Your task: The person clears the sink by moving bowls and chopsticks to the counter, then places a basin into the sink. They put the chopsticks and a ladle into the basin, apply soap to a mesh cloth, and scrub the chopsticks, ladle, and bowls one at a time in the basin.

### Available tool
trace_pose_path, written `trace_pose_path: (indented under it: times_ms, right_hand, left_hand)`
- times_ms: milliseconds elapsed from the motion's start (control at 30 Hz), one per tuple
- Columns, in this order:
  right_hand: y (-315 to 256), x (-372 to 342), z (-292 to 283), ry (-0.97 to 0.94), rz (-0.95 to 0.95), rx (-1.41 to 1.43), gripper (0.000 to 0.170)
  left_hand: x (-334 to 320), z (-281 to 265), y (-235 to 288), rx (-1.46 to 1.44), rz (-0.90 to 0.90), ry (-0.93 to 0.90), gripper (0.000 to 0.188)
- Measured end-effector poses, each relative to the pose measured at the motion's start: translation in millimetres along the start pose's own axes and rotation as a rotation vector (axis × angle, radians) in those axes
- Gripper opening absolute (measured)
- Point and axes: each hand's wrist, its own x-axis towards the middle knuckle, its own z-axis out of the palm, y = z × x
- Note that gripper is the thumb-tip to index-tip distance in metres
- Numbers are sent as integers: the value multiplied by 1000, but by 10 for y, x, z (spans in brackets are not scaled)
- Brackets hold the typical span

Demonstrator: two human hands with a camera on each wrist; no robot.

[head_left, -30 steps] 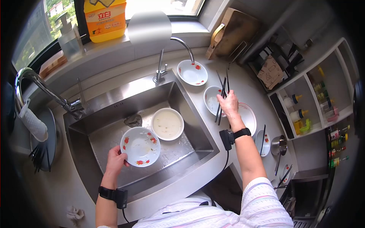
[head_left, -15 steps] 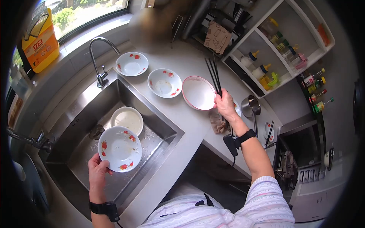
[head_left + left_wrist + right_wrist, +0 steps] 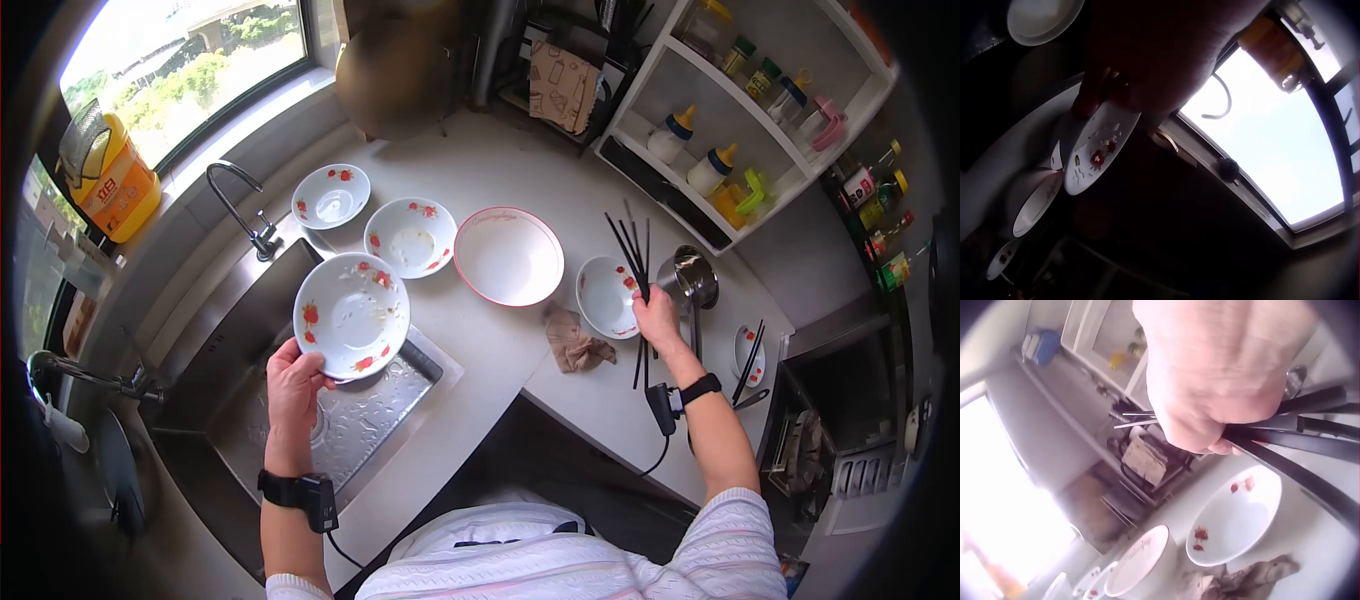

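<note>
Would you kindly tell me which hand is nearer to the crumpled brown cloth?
Right. The right hand, holding black chopsticks, is just to the right of the cloth; the left hand, gripping a bowl, is farther away, over the sink.

Bright daylight is admitted by a window at the left; the corner is lined by a pale counter, the right by a white shelf.

The white soup bowl, painted with red flowers inside and dotted with food scraps, is tilted in the left hand, above the right edge of the sink. The black chopsticks, slightly fanned, are gripped by the right hand, lower ends toward the table's front edge.
</note>
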Motion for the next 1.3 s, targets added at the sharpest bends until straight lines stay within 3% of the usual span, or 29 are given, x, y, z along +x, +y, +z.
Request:
trace_pose_path:
  times_ms: [67, 100, 200, 333, 367, 400, 433, 500, 567, 633, 767, 833, 900, 933, 967, 1033, 1100, 1133, 1167, 1200, 1233, 1300]
  right_hand:
    - [212, -96, -279, 29, 6, 316, 14]
    - [212, -192, -553, -48, 162, 494, 12]
    - [606, -521, -1189, 19, 295, 871, 16]
    - [1757, -919, -1744, 342, 541, 813, 16]
    - [1941, -1035, -1830, 378, 585, 750, 17]
    - [2143, -1125, -1847, 374, 633, 616, 19]
    - [2374, -1189, -1805, 365, 677, 484, 21]
    - [3035, -1263, -1521, 408, 682, 267, 27]
    - [3098, -1316, -1453, 426, 741, 253, 31]
    - [3585, -1429, -1163, 570, 698, 87, 31]
    - [2841, -1296, -1409, 415, 752, 375, 31]
    - [2732, -1037, -1417, 310, 796, 374, 32]
    - [2774, -771, -1277, 253, 802, 245, 36]
    - [3136, -675, -1003, 389, 563, 21, 47]
    - [3068, -577, -1038, 260, 613, -37, 58]
    - [3246, -390, -899, 120, 651, -260, 49]
    - [4154, -234, -526, 169, 530, -247, 34]
    - [3776, -237, -651, 142, 550, -219, 30]
    - [3934, -148, -649, 28, 660, -189, 39]
    - [3847, -167, -658, 142, 646, -159, 36]
    - [3713, -140, -752, 106, 682, -99, 35]
    - [4073, 4, -824, 220, 580, -271, 28]
  left_hand:
    - [256, 210, -60, 6, 20, -8, 21]
    - [401, 313, -82, 32, 25, -21, 18]
    - [763, 647, -141, 99, 62, 12, 17]
    - [1226, 736, -325, 152, 49, 28, 15]
    - [1287, 756, -360, 150, 61, 51, 15]
    - [1643, 436, -624, 273, 177, -55, 15]
    - [1433, 719, -428, 184, 45, 60, 14]
    - [1801, 370, -718, 313, 228, -18, 12]
    - [2003, 142, -814, 329, 237, -83, 11]
    - [1527, 665, -545, 276, 73, 136, 14]
    - [1616, 486, -613, 347, 58, 48, 24]
    - [1385, 705, -531, 362, 23, 206, 33]
    - [1337, 608, -515, 348, 31, 156, 39]
    - [1238, 606, -464, 373, 33, 168, 39]
    - [1089, 625, -396, 404, 71, 173, 36]
    - [745, 648, -159, 434, 53, 186, 35]
    - [437, 416, 46, 412, 77, 192, 33]
    - [295, 237, 131, 438, 93, 227, 29]
    - [151, -7, 201, 450, 83, 233, 27]
    - [-29, -230, 267, 450, 74, 284, 26]
    - [-188, -422, 336, 446, 67, 323, 24]
    - [-514, -777, 420, 466, 41, 417, 23]
